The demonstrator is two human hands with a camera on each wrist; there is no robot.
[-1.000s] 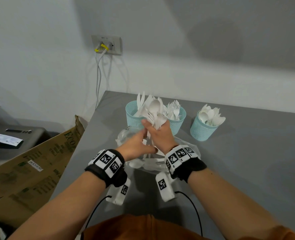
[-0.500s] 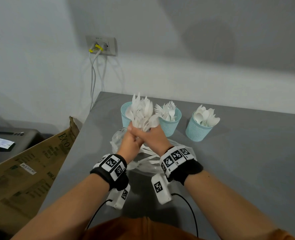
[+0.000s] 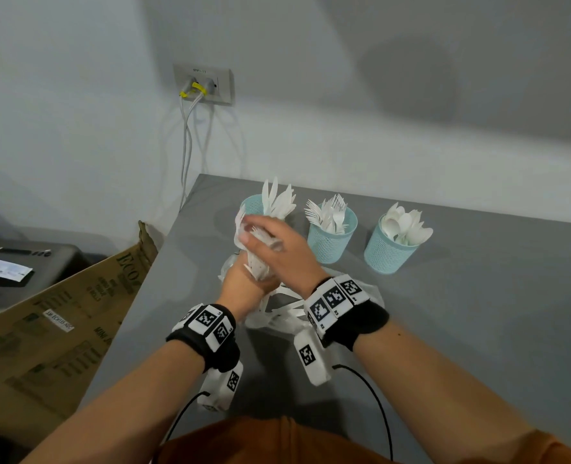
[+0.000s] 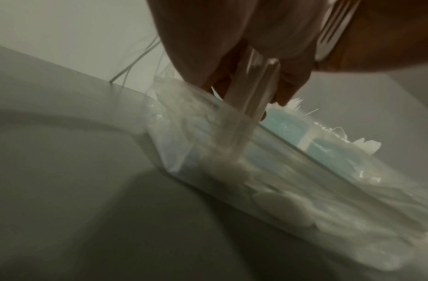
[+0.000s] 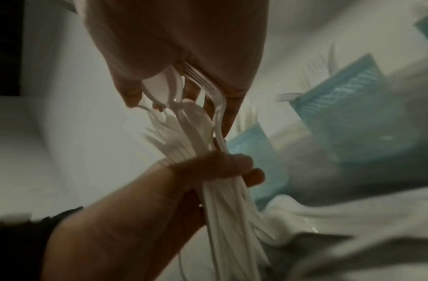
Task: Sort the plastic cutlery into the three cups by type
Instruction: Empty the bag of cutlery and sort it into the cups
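Note:
My left hand (image 3: 245, 279) grips a bundle of mixed white plastic cutlery (image 3: 255, 259) by the handles, just in front of the left cup. My right hand (image 3: 270, 242) lies over the bundle's top, its fingers (image 5: 131, 95) curled round fork and spoon heads (image 5: 174, 91). In the right wrist view my left hand (image 5: 220, 167) is wrapped round the handles (image 5: 222, 213). Three teal mesh cups stand in a row: the left cup (image 3: 252, 205) holds knives, the middle cup (image 3: 331, 239) forks, the right cup (image 3: 386, 256) spoons. The left wrist view shows my fingers (image 4: 287, 83) round the handles (image 4: 253, 91).
A clear plastic bag (image 3: 364, 289) with more white cutlery (image 4: 280, 207) lies on the grey table (image 3: 478, 313) under my hands. The table's left edge drops to a cardboard box (image 3: 60, 323). A wall socket with cables (image 3: 203, 85) is behind.
My right hand has slid up from the base of the bundle onto the cutlery heads. My left hand has taken over the handles. The bundle sits slightly lower and further left.

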